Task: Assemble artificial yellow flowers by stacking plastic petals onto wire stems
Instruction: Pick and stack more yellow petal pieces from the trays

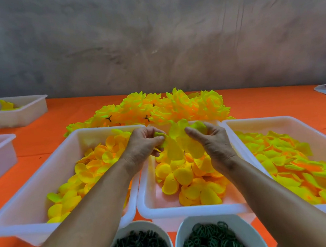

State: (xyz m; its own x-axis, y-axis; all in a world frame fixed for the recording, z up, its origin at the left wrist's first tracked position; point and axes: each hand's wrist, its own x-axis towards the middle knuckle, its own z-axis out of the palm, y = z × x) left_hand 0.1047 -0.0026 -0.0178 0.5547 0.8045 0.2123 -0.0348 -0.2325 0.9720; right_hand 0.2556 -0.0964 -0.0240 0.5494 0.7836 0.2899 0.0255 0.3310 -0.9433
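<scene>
Above the middle tray (187,210), your left hand (144,145) pinched a small yellow petal piece (158,134), and your right hand (212,140) gripped the yellow petals (182,141) between both hands.

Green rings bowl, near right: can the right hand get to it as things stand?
Probably yes. The bowl of green rings sits open-topped just under the right forearm, nothing covering it. But the right hand is holding yellow petals, so it would need to free fingers first.
</scene>
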